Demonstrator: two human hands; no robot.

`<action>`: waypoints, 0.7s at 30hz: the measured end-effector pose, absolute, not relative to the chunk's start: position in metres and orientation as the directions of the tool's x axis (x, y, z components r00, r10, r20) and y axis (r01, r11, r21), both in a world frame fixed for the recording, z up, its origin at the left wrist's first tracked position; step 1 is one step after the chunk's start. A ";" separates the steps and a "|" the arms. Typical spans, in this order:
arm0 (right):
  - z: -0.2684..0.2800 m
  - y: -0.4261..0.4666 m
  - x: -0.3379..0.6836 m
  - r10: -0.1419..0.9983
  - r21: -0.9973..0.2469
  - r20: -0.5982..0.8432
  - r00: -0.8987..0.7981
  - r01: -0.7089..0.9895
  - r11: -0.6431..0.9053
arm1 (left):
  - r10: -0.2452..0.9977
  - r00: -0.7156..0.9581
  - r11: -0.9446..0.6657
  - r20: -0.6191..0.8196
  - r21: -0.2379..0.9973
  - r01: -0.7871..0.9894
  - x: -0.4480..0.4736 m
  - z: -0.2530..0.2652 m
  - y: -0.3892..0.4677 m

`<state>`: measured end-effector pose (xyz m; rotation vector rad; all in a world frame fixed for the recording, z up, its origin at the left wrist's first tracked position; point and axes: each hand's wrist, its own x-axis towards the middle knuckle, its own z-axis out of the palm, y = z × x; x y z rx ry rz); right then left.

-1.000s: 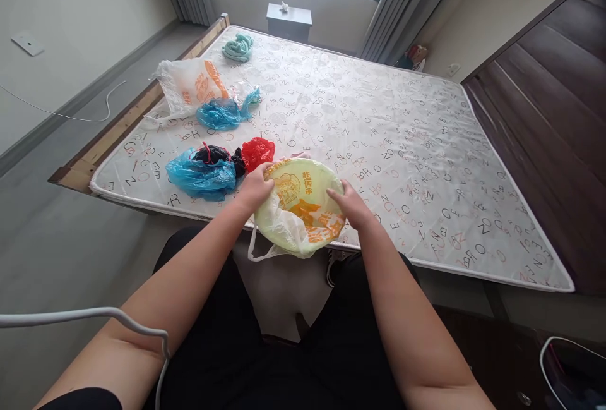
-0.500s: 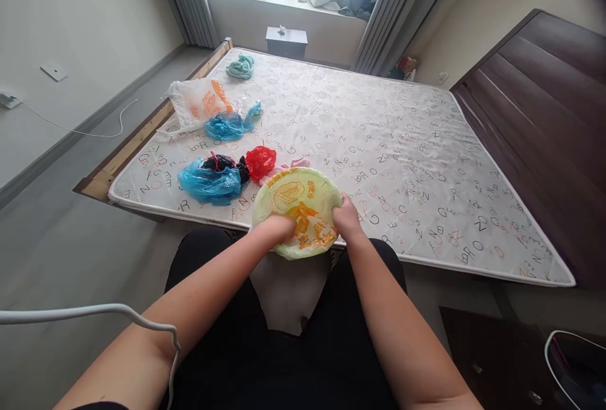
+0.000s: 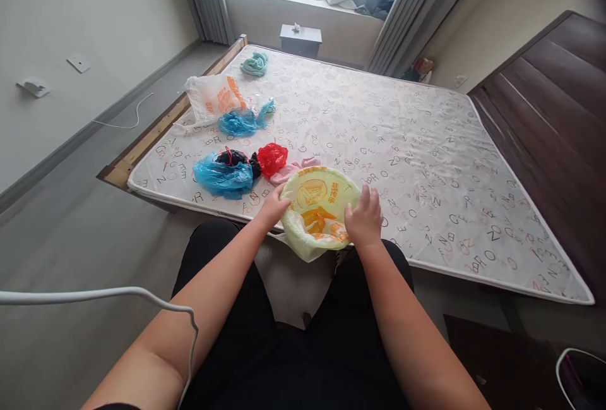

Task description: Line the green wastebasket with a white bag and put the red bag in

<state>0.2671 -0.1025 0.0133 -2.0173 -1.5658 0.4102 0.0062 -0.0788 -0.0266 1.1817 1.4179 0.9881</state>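
Container: a round yellow-green container (image 3: 345,190) with a plastic liner (image 3: 318,220) printed in orange, tilted with its mouth toward the viewer, at the near edge of the mattress (image 3: 426,176), somewhat left of that edge's middle.
Left hand: the left hand (image 3: 273,206) grips the container's left rim.
Right hand: the right hand (image 3: 365,217) is at the right rim, fingers extended; whether it grips cannot be told.
Near left corner: a blue bag (image 3: 222,177), with a black bag (image 3: 233,158) partly on it; to their right, a red bag (image 3: 273,158), then a pink cloth (image 3: 286,173) just beyond the container.
Left edge: a white bag (image 3: 203,99) with orange print, and beside it a second blue bag (image 3: 237,122).
Far left corner: a green cloth (image 3: 255,64), bunched.
Right edge: a dark headboard (image 3: 540,88).
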 end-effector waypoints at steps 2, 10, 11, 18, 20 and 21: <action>0.021 -0.097 0.251 0.984 -0.490 0.170 0.057 0.871 0.034 | 0.983 0.042 0.170 -0.178 0.972 0.160 0.011 -0.030 -0.073; -0.034 -0.062 0.192 0.809 -0.304 -0.383 -0.445 0.888 0.344 | 0.992 0.091 0.078 -0.089 0.990 0.118 0.025 -0.036 -0.072; -0.045 -0.064 0.191 0.792 -0.223 -0.474 -0.384 0.923 0.314 | 0.990 0.102 0.080 -0.096 0.985 0.152 0.026 -0.035 -0.073; -0.103 -0.100 0.202 0.764 -0.044 -0.538 -0.356 0.917 0.396 | 0.948 0.313 -0.010 -0.061 0.976 0.219 0.031 -0.020 -0.080; -0.114 -0.103 0.204 0.762 -0.038 -0.544 -0.351 0.918 0.395 | 0.918 0.396 -0.067 -0.015 0.979 0.192 0.032 -0.016 -0.083; -0.118 -0.103 0.205 0.761 -0.038 -0.553 -0.339 0.923 0.383 | 0.907 0.422 -0.088 0.003 0.980 0.180 0.032 -0.015 -0.083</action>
